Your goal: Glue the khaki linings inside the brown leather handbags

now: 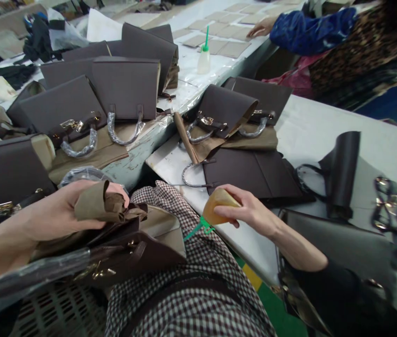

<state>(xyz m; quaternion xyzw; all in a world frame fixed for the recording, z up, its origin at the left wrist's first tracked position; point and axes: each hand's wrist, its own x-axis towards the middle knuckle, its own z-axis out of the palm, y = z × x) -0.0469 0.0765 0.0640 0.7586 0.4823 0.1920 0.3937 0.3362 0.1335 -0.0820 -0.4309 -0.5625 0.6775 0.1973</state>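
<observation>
My right hand [242, 206] is wrapped round a squeeze bottle [221, 207] of amber liquid, tilted with its green nozzle [198, 227] pointing down and left. The nozzle tip is close to the side edge of a dark brown handbag [131, 255] on my lap. My left hand [68, 206] grips the bag's bunched olive lining [95, 203] at its opening; part of the fingers is hidden behind the fabric. A plastic-wrapped handle [33, 276] and gold-coloured hardware [96, 271] show on the bag's near side.
Several similar handbags [124, 86] stand on the left table, others [250, 171] lie on the white right table [310, 119]. A second bottle [204, 61] stands upright at the back. Beyond it, a co-worker's hand [263, 27] rests near flat beige pieces [231, 49]. A plastic crate [58, 304] is below left.
</observation>
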